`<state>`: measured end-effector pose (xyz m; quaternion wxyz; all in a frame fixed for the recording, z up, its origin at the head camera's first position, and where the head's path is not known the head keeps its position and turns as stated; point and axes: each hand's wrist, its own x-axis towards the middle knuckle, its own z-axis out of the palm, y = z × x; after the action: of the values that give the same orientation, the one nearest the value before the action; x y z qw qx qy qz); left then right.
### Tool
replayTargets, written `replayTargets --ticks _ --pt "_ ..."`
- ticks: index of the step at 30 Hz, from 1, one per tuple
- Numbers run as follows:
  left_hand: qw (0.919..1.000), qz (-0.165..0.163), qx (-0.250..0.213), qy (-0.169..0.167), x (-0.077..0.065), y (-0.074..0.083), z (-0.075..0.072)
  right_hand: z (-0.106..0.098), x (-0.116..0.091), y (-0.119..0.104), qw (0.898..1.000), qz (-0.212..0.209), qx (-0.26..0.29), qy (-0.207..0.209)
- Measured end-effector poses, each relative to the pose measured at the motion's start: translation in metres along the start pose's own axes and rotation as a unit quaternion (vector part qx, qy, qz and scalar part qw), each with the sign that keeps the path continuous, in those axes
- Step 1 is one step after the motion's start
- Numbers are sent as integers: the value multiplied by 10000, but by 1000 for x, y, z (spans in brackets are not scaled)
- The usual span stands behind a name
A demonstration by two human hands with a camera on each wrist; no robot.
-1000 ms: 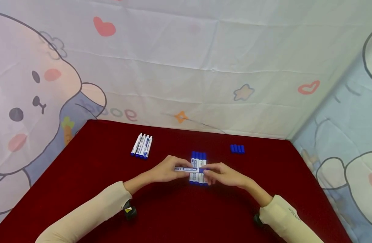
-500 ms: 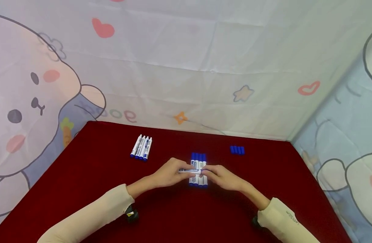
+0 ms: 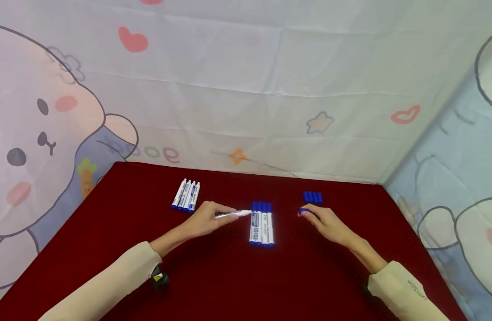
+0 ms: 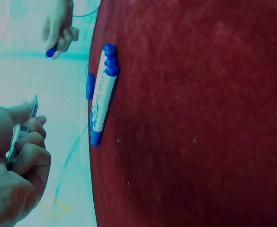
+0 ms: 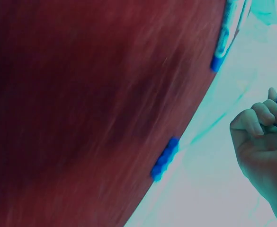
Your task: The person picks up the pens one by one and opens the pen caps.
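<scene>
My left hand (image 3: 205, 219) grips an uncapped whiteboard marker (image 3: 242, 213), its white tip pointing right in the head view. Between thumb and fingers my right hand (image 3: 328, 223) pinches a blue marker cap (image 3: 304, 210), also visible as a blue cap (image 4: 51, 51) in the left wrist view. Both hands are raised above the table. Between them a row of several capped markers (image 3: 262, 228) lies side by side, blue caps at the far end. Just beyond the right hand sits a row of several loose blue caps (image 3: 312, 197), seen edge-on as blue caps (image 5: 165, 159) in the right wrist view.
At the back left, several uncapped white markers (image 3: 186, 196) lie together at a slant. A dark red cloth (image 3: 229, 281) covers the table. Behind it hangs a pale printed curtain (image 3: 229, 89) with cartoon figures.
The hands were together over the capped row, holding one capped marker. The cap has come off; the left hand has moved left with the marker and the right hand right with the cap.
</scene>
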<state>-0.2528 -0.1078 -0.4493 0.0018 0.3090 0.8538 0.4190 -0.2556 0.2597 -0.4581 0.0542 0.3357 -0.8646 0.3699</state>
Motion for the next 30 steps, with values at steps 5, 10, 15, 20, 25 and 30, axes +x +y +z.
replayTargets --ticks 5,10,15,20,25,30 --pt "9988 276 -165 -375 -1 -4 6 7 1 0 9946 358 526 -818" --pt "9987 152 -343 -357 -8 -8 6 11 -5 -1 9924 704 605 -801" --pt "9991 -59 -361 -218 -11 -12 -4 8 -7 2 9937 675 641 -623" --pt "9986 -299 -430 -123 -13 -14 -11 8 -4 0 9953 576 730 -283" --pt "9979 -335 -555 -87 -15 -14 -16 9 -3 -4 9944 653 804 -232" --pt "9982 -401 -427 106 -20 -17 -20 12 -8 -4 9930 757 854 -310"
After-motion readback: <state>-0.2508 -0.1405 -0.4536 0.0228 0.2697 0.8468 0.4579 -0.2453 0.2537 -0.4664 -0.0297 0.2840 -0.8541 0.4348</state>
